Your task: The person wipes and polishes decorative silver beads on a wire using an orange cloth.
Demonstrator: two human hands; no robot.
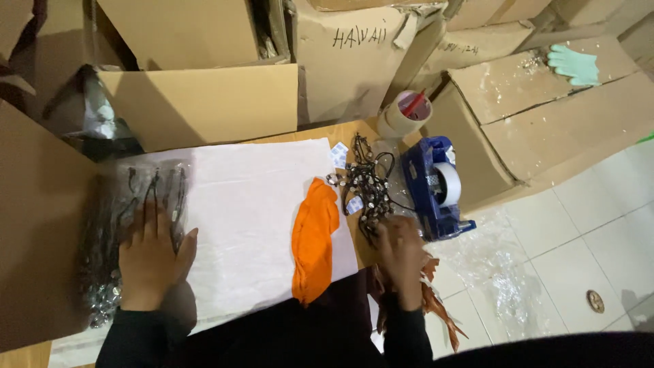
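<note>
I am judging the work as partly done: my left hand point(151, 255) is pressing flat, fingers spread, on a clear plastic bag of dark cords and metal beads point(126, 225) lying at the left on the white sheet point(252, 204), gripping nothing. My right hand point(402, 252) is reaching into the loose tangle of dark beaded cords point(368, 187) further right; I cannot tell how closed it is. That loose pile is lying unbagged beside the orange cloth point(315, 238) and blue tape dispenser point(436, 187).

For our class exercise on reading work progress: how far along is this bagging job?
Done: a clear bag of dark cords lies flat under the left hand. In hand: the right hand reaches the loose cord pile. Left: that pile, unbagged beside the tape dispenser.
</note>
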